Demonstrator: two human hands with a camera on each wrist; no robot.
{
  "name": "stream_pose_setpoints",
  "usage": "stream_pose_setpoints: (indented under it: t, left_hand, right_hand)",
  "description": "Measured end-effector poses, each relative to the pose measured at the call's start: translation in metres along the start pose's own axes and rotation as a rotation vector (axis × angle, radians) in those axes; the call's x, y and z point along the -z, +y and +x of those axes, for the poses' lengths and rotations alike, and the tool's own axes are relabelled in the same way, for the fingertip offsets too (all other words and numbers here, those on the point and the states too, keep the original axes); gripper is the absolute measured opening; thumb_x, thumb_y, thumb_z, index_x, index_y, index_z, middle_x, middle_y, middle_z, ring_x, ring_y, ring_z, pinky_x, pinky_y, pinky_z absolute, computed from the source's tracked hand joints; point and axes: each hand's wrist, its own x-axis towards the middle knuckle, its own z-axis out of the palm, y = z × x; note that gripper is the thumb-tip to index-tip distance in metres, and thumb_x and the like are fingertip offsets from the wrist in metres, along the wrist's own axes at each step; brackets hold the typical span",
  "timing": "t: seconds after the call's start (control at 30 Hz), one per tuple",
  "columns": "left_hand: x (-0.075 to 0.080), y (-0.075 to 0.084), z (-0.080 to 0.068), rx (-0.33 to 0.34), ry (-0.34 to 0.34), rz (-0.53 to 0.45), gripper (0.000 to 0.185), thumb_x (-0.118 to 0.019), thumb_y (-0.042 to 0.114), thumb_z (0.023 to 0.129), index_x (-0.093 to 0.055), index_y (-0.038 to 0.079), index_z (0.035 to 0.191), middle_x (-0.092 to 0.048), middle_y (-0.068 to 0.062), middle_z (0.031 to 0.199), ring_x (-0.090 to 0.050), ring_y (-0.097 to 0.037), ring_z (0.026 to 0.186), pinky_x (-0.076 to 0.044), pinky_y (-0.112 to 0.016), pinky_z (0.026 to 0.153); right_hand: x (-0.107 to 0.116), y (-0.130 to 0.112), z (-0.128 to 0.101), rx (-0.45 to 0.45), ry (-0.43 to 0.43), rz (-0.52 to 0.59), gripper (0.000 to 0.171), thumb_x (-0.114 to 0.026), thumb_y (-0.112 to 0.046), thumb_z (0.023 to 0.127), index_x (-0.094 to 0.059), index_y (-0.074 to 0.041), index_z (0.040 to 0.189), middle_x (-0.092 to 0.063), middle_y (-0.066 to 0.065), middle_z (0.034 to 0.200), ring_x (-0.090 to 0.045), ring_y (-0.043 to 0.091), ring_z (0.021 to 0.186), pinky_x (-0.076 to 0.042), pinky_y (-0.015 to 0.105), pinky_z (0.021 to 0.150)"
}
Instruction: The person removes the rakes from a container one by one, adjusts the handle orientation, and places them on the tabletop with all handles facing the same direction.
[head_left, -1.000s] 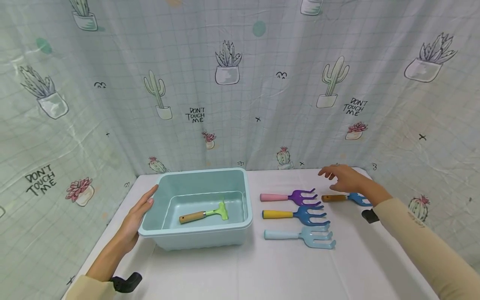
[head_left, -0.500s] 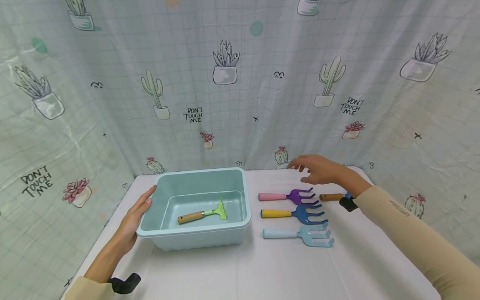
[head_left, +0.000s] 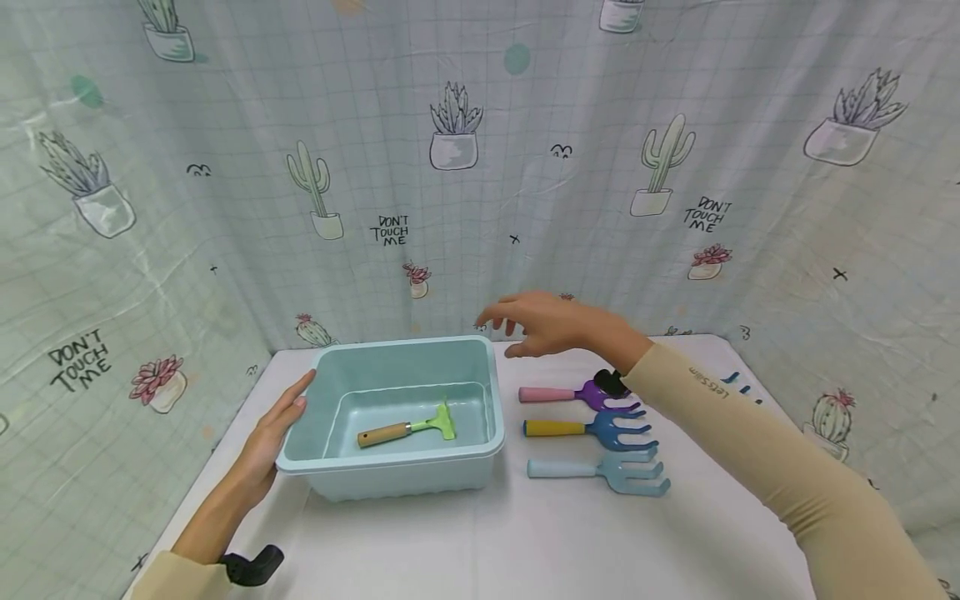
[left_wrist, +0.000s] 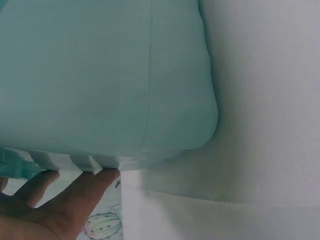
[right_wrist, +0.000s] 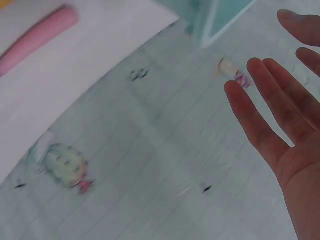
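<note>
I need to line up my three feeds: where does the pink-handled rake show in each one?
Head: the pink-handled rake lies just right of the tub, farthest back of three rakes.
Left wrist: not in view; only the tub's wall and the table.
Right wrist: its blurred pink handle sits top left.
Shared landmark: the tub.

Backdrop: pale mint plastic curtain [head_left: 225, 125] with a faint grid print, hung on three sides, creased and slightly glossy. Print repeats potted cacti, spiky succulents in white pots, pink-flowered plants, small black x marks and "DON'T TOUCH ME" lettering. It drops behind the far edge and both sides of the white cloth-covered tabletop [head_left: 570, 542]. The cloth is smooth with a few shallow wrinkles. Light is even and diffuse, shadows soft. No floor, window or other furniture in view.
</note>
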Motion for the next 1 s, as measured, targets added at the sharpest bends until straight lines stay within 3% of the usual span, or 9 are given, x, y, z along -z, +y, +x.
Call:
stream_pose_setpoints:
  t: [0.33, 0.47, 0.67, 0.83, 1.0]
  left_hand:
    - [0.0, -0.001, 0.001, 0.011, 0.002, -0.013, 0.063, -0.031, 0.053, 0.111, -0.009, 0.036, 0.167, 0.005, -0.004, 0.176, -0.001, -0.044, 0.161, -0.016, -0.073, 0.122]
    - [0.001, -0.001, 0.002, 0.019, 0.001, -0.013, 0.062, -0.032, 0.052, 0.111, -0.01, 0.038, 0.167, 0.007, -0.003, 0.176, 0.002, -0.044, 0.161, -0.012, -0.074, 0.122]
    - [0.003, -0.002, 0.001, 0.016, 0.011, 0.001, 0.063, -0.031, 0.054, 0.11, -0.009, 0.038, 0.167, 0.006, -0.004, 0.176, -0.001, -0.046, 0.161, -0.015, -0.074, 0.121]
    - [0.001, -0.002, 0.002, 0.022, 0.008, 0.001, 0.063, -0.032, 0.053, 0.111, -0.008, 0.037, 0.167, 0.006, -0.003, 0.176, -0.002, -0.045, 0.161, -0.017, -0.074, 0.121]
    - [0.002, -0.001, 0.003, 0.026, 0.009, 0.002, 0.062, -0.031, 0.052, 0.111, -0.009, 0.036, 0.167, 0.006, -0.004, 0.176, -0.002, -0.046, 0.161, -0.017, -0.075, 0.12]
  right_hand:
    - [-0.025, -0.048, 0.074, 0.167, -0.11, -0.004, 0.051, -0.076, -0.024, 0.094, -0.058, -0.022, 0.142, -0.068, 0.002, 0.127, -0.07, 0.019, 0.111, -0.056, 0.032, 0.094]
    - [-0.04, -0.061, 0.098, 0.173, -0.157, 0.027, 0.052, -0.076, -0.023, 0.095, -0.058, -0.021, 0.143, -0.068, 0.004, 0.128, -0.07, 0.02, 0.113, -0.056, 0.031, 0.094]
    - [-0.066, -0.069, 0.131, 0.192, -0.203, 0.041, 0.053, -0.077, -0.024, 0.094, -0.057, -0.022, 0.143, -0.069, 0.004, 0.128, -0.071, 0.016, 0.111, -0.055, 0.027, 0.095]
    - [-0.085, -0.07, 0.146, 0.167, -0.268, 0.113, 0.055, -0.08, -0.021, 0.092, -0.057, -0.022, 0.143, -0.068, 0.005, 0.132, -0.071, 0.016, 0.111, -0.055, 0.026, 0.095]
    - [-0.099, -0.074, 0.155, 0.164, -0.306, 0.098, 0.057, -0.079, -0.017, 0.092, -0.057, -0.018, 0.144, -0.066, 0.008, 0.136, -0.065, 0.021, 0.121, -0.054, 0.028, 0.096]
